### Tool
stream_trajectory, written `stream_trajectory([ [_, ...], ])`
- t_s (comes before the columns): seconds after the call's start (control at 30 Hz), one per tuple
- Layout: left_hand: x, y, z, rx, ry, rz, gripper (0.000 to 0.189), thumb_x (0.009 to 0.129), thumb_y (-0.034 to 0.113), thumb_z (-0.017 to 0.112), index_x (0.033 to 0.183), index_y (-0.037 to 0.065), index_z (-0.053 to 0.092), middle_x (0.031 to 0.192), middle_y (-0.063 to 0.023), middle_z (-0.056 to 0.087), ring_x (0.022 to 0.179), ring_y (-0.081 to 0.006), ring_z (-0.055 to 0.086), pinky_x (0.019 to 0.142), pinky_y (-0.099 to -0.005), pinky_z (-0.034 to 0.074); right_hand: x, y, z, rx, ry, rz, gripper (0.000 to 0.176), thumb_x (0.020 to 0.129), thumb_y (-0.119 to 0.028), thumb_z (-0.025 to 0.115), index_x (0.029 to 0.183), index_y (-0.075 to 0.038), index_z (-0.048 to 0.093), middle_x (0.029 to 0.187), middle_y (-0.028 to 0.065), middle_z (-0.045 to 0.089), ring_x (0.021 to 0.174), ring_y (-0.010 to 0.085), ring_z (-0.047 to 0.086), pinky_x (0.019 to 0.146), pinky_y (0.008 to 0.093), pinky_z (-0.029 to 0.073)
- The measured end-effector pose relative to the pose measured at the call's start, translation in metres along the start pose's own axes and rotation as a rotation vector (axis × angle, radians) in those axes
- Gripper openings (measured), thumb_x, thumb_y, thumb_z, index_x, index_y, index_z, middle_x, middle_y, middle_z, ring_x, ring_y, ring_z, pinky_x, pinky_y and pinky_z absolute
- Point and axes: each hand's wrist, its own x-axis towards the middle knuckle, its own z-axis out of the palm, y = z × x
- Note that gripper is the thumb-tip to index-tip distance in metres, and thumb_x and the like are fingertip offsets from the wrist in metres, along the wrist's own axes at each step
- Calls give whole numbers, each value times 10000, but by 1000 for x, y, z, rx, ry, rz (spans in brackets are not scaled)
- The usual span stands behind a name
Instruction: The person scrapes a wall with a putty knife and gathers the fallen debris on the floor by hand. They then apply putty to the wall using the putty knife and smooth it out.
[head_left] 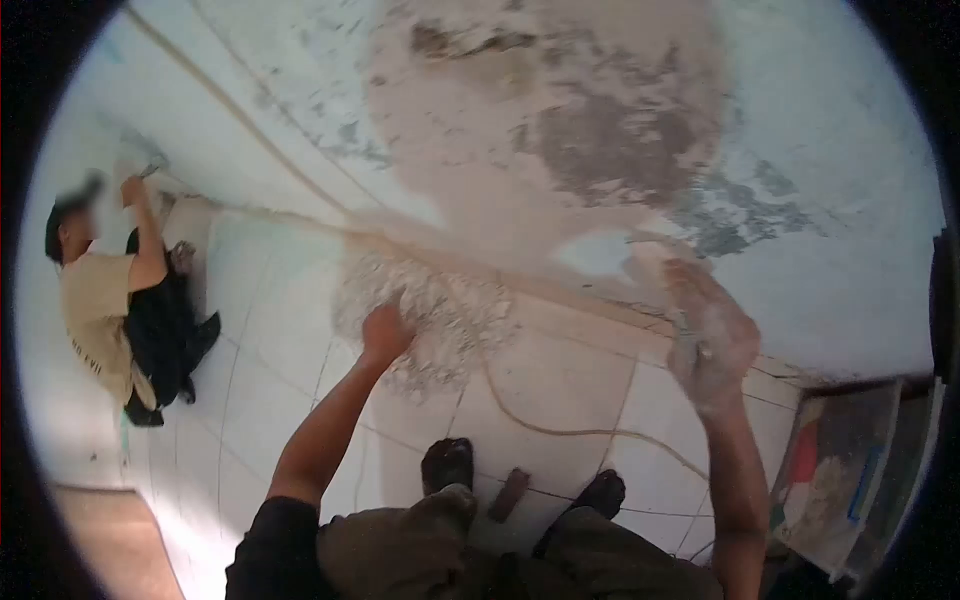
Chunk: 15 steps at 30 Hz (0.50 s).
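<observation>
My right hand [715, 340], dusty and a little blurred, is closed around a scraper [684, 325] close to the lower part of the wall [830, 290]. The tool is mostly hidden by the fingers. Patches of paint are gone from the wall, leaving bare grey plaster [620, 150] above this hand. My left hand [388, 335] hangs with its fingers curled, and nothing shows in it. Beyond and below it, a heap of plaster rubble [440, 325] lies on the tiled floor at the wall's foot.
A co-worker [105, 300] crouches at the left, one raised hand holding a tool at the wall. A hose or cable [560, 431] crosses the floor tiles [285, 330]. Between my feet lies a brownish block [510, 495]. A rack with clear sides [835, 470] stands at right.
</observation>
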Motion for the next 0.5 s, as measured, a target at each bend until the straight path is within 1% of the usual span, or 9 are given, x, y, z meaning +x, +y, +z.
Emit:
stream_trajectory([
  [0.07, -5, 6, -2, -31, 16, 48, 501, 836, 344, 570, 1263, 85, 532, 931, -218, 661, 881, -382, 632, 765, -476, 504, 9, -27, -10, 11, -107, 173, 204, 904, -17, 501, 1023, 64, 646, 1026, 182, 676, 964, 254, 651, 868, 349, 494],
  [0.1, -7, 6, -4, -42, 7, 124, 457, 839, 344, 564, 1218, 89, 569, 937, -214, 662, 872, -382, 633, 761, -477, 505, 14, -35, -22, -11, -92, 182, 204, 904, -17, 501, 1023, 64, 646, 1026, 182, 676, 964, 254, 651, 868, 349, 494],
  [0.17, -13, 7, -10, -59, 1, 201, 419, 841, 344, 558, 1173, 93, 606, 944, -211, 662, 863, -382, 635, 757, -478, 506, 31, -49, -43, -10, 172, 91, 197, 859, -6, 546, 1010, 26, 668, 1000, 157, 688, 928, 248, 664, 849, 334, 498],
  [0.27, -15, 11, -13, 79, -202, 268, 373, 840, 382, 546, 1081, 115, 644, 965, -204, 659, 909, -359, 637, 784, -469, 506, 25, -27, -26, -32, 133, 83, 197, 842, 19, 550, 999, 20, 670, 979, 149, 693, 899, 249, 674, 828, 324, 505],
  [0.3, -16, 14, -13, 79, -197, 278, 373, 840, 382, 546, 1081, 115, 644, 965, -204, 659, 909, -359, 637, 784, -469, 506, 12, -10, -4, 3, 87, 98, 200, 847, 21, 547, 1009, 22, 663, 974, 145, 694, 889, 244, 675, 828, 323, 505],
  [0.33, -17, 17, -14, 138, -289, 281, 415, 852, 411, 534, 1115, 105, 626, 1003, -198, 655, 952, -362, 625, 820, -470, 494, 1, 0, 11, 38, 46, 116, 202, 851, 23, 544, 1019, 23, 656, 970, 141, 694, 879, 239, 675, 828, 323, 506],
  [0.4, -14, 27, -16, 236, -432, 236, 472, 867, 460, 503, 1134, 88, 619, 1042, -188, 653, 1000, -358, 613, 860, -474, 479, 1, -8, 5, 20, 25, 93, 208, 845, 24, 544, 1023, 23, 652, 966, 139, 694, 869, 238, 677, 821, 320, 510],
  [0.47, -16, 28, -16, 238, -435, 258, 469, 868, 460, 503, 1111, 79, 630, 1038, -189, 654, 998, -357, 614, 861, -472, 479, 4, -19, -9, 12, -5, 77, 214, 840, 25, 545, 1027, 24, 648, 963, 136, 694, 859, 237, 679, 815, 317, 513],
  [0.5, -15, 29, -15, 237, -437, 274, 467, 868, 459, 502, 1087, 71, 641, 1034, -190, 655, 996, -355, 614, 862, -470, 479, 13, -28, -24, 70, 123, 38, 230, 818, 35, 553, 1025, 21, 651, 952, 142, 693, 858, 248, 683, 809, 313, 516],
])
